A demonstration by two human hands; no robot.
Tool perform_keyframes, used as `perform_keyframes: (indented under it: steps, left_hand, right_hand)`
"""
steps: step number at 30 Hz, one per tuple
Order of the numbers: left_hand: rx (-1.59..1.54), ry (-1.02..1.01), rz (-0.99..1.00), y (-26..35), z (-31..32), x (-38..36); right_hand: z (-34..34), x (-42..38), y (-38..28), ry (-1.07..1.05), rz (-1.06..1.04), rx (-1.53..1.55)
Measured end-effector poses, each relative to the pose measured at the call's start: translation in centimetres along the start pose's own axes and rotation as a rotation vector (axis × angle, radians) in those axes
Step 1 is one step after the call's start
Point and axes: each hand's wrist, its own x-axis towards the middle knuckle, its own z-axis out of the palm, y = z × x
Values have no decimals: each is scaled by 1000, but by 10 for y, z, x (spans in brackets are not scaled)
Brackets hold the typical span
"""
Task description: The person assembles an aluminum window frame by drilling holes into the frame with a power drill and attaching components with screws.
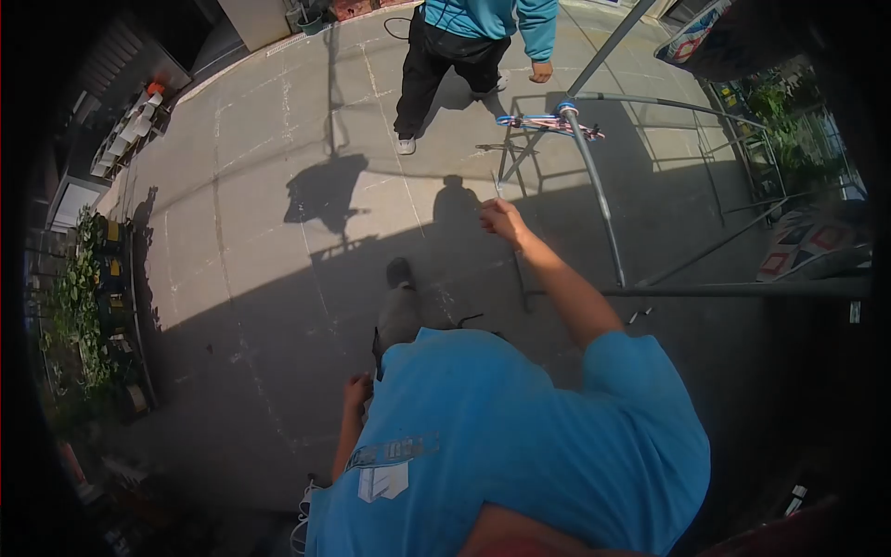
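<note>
Our left hand (357, 390) hangs low beside our blue shirt (520, 446); we cannot tell how its fingers lie. Our right hand (502, 221) reaches out over the concrete floor (260, 232), its fingers pinched around a thin metal rod (497, 186) that pokes up past the fingertips. Just beyond those fingers, to the right, stands a metal pipe frame (594, 186). Further off, another person's hand (541, 71) hangs by their teal jacket (483, 17).
</note>
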Motion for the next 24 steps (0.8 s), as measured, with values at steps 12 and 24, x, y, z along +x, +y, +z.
perform_keyframes:
  steps: [12,24]
  left_hand:
    - [255,69,-126,408,-44,348]
    - [-56,-109,336,951,114,650]
  right_hand:
    - [-6,254,-131,146,310,290]
    - [-124,666,-306,274,206,549]
